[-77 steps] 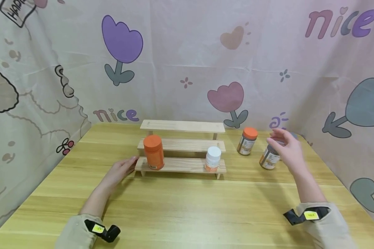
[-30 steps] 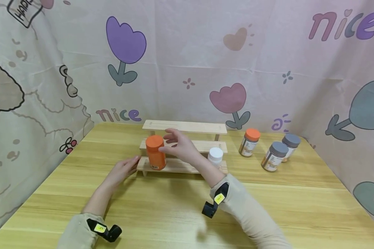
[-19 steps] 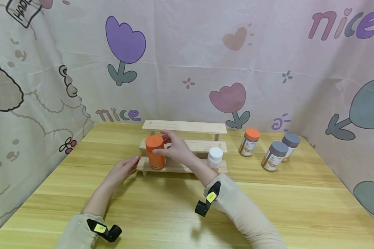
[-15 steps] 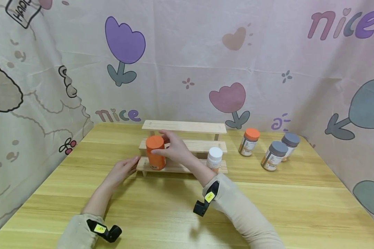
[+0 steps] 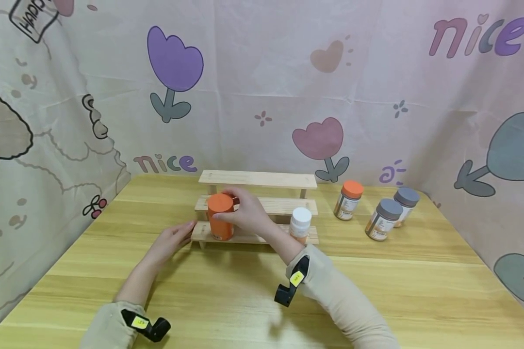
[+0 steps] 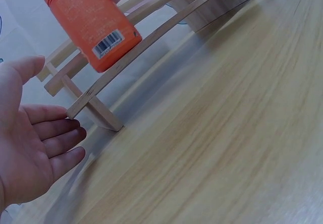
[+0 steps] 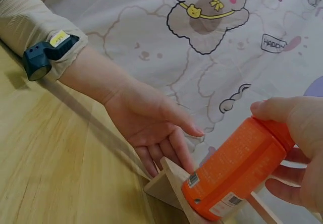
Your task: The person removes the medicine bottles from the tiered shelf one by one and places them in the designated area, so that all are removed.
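An orange bottle with an orange cap stands toward the left end of the lowest shelf of a three-step wooden rack. My right hand grips it near the cap, thumb on the near side and fingers behind. In the right wrist view, curled fingers show past the bottle. My left hand has its fingers extended, and a fingertip touches the left end of the lowest shelf, as the left wrist view shows. A white-capped small bottle stands at the right end of that shelf, beside my right forearm.
Right of the rack, a jar with an orange cap and two grey-capped jars stand on the wooden table. A printed cloth hangs behind the table.
My right hand has come from the jars on the right to the orange bottle and closed round it. The bottle has shifted slightly right. My left hand stays at the rack's end.
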Action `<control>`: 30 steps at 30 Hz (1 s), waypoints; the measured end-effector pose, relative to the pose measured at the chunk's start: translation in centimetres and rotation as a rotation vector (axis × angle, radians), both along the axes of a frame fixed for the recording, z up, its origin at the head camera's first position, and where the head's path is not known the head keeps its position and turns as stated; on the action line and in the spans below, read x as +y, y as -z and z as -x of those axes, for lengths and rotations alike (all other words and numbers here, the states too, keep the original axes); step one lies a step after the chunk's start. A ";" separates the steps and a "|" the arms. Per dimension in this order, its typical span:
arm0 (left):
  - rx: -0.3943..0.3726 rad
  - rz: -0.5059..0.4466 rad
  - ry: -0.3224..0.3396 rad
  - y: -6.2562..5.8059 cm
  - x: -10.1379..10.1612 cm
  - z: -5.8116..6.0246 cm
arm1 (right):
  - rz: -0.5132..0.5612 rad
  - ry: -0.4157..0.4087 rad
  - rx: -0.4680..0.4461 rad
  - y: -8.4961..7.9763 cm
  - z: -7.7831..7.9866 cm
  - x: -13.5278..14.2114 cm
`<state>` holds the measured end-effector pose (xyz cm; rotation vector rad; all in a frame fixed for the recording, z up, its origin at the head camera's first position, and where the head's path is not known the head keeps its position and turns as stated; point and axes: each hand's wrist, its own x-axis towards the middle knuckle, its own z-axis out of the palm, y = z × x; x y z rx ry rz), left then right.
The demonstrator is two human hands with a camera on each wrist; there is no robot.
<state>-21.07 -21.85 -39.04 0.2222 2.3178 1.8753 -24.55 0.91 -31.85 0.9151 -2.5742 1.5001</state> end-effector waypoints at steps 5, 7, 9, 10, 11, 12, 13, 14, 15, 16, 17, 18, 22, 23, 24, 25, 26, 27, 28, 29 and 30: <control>0.001 0.001 0.002 0.2 -0.1 0.1 | 0.039 0.025 -0.040 -0.5 -0.5 0.7; 0.003 -0.002 -0.002 0.3 -0.1 0.2 | 0.058 0.030 -0.052 -0.9 -0.7 1.0; 0.004 -0.002 -0.009 0.4 -0.1 0.3 | 0.081 0.032 -0.059 -1.3 -0.8 1.3; 0.007 0.000 -0.010 0.5 -0.1 0.3 | 0.094 0.028 -0.060 -1.5 -0.8 1.5; 0.008 -0.001 -0.015 0.5 -0.1 0.3 | 0.109 0.023 -0.058 -1.7 -0.9 1.6; 0.008 0.001 -0.015 0.5 -0.1 0.3 | 0.127 0.013 -0.058 -2.0 -0.9 1.8; 0.008 0.003 -0.015 0.5 -0.1 0.3 | 0.146 0.003 -0.060 -2.2 -0.9 2.1; 0.009 0.007 -0.011 0.5 -0.1 0.3 | 0.160 -0.002 -0.062 -2.4 -1.0 2.3; 0.010 0.010 -0.009 0.4 -0.1 0.3 | 0.175 -0.009 -0.064 -2.7 -1.0 2.6; 0.010 0.014 -0.003 0.4 -0.1 0.3 | 0.187 -0.014 -0.063 -2.9 -1.1 2.9; 0.008 0.020 -0.004 0.3 -0.1 0.2 | 0.196 -0.014 -0.062 -3.2 -1.1 3.2; 0.008 0.023 0.001 0.3 -0.1 0.2 | 0.201 -0.008 -0.065 -3.5 -1.2 3.5; 0.011 0.033 0.007 0.1 -0.2 0.1 | 0.189 0.039 -0.049 -4.5 -1.3 4.9; 0.010 0.032 0.004 0.1 -0.3 0.1 | 0.186 0.051 -0.046 -4.7 -1.3 5.2; 0.010 0.028 0.006 0.1 -0.3 0.1 | 0.186 0.061 -0.040 -5.0 -1.3 5.6; 0.011 0.028 0.007 0.2 -0.3 0.1 | 0.188 0.068 -0.031 -5.2 -1.3 6.0; 0.011 0.029 0.007 0.2 -0.3 0.1 | 0.193 0.069 -0.021 -5.4 -1.3 6.4; 0.010 0.030 0.005 0.2 -0.3 0.1 | 0.199 0.072 -0.009 -5.6 -1.2 6.8; 0.011 0.031 0.005 0.3 -0.3 0.1 | 0.209 0.070 0.007 -5.7 -1.2 7.2; 0.013 0.031 0.008 0.3 -0.3 0.1 | 0.214 0.075 0.024 -5.9 -1.1 7.7; 0.016 0.032 0.011 0.4 -0.2 0.1 | 0.217 0.079 0.042 -6.0 -1.0 8.2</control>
